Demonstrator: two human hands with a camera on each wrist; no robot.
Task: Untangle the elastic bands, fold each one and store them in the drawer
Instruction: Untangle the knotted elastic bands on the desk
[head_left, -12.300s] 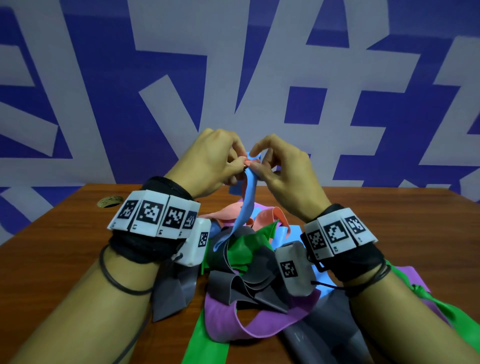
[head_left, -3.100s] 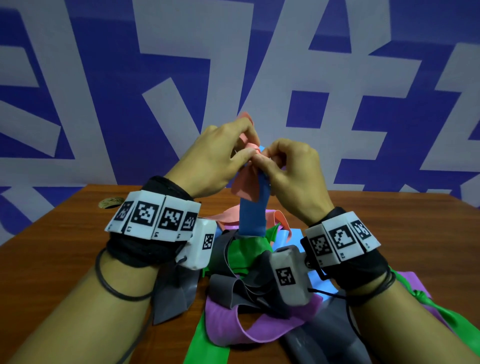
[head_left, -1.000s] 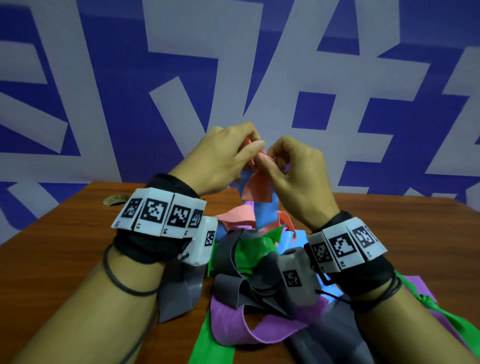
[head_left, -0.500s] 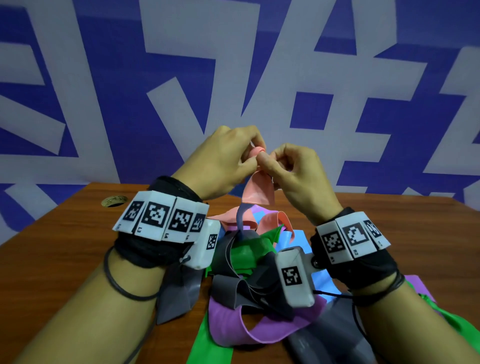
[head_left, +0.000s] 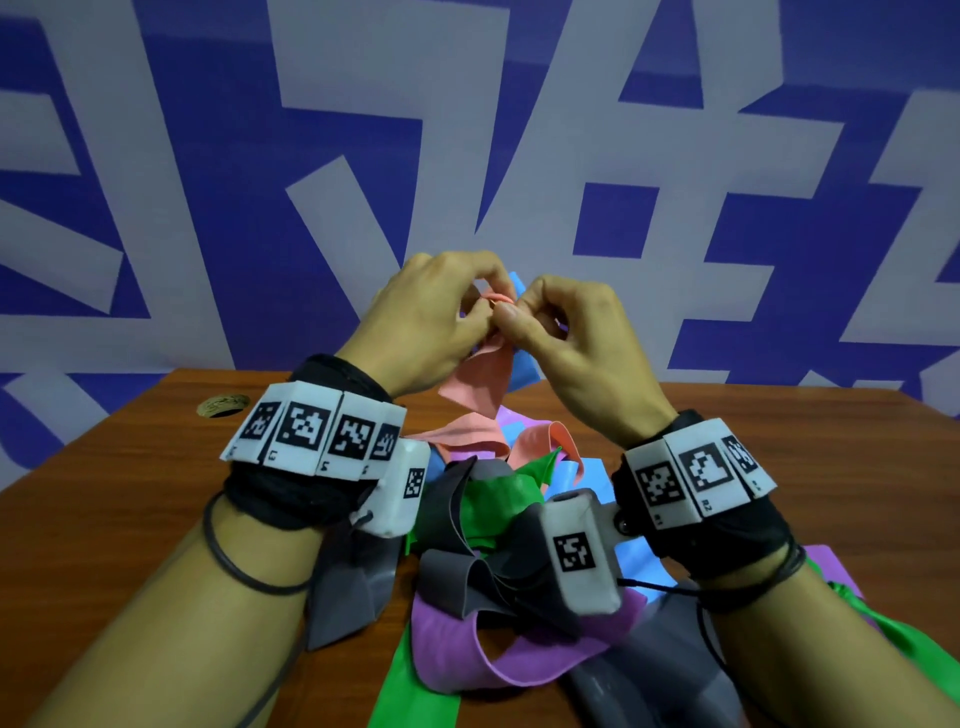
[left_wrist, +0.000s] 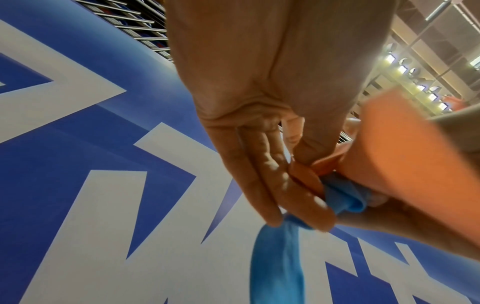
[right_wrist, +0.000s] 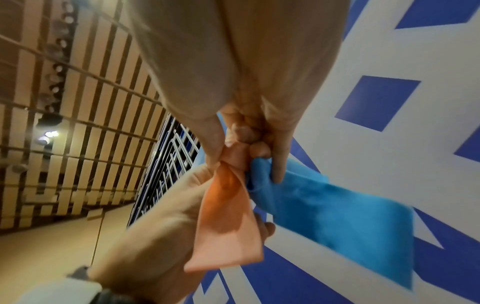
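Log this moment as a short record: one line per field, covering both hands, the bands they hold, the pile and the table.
left hand: pinches the salmon band at the knot
right hand: pinches the same knot, one finger hooked into the blue band
knot: salmon and blue bands twisted together, held up above the pile
pile: grey, green, purple, blue and salmon bands heaped, tangled
table: brown wood, under the pile
drawer: not in view
task stage: untangling; nothing folded that shows

knot between salmon band (head_left: 480, 387) and blue band (right_wrist: 335, 222) hidden by fingertips (head_left: 501, 310); green band (head_left: 904, 631) cut off at frame edge
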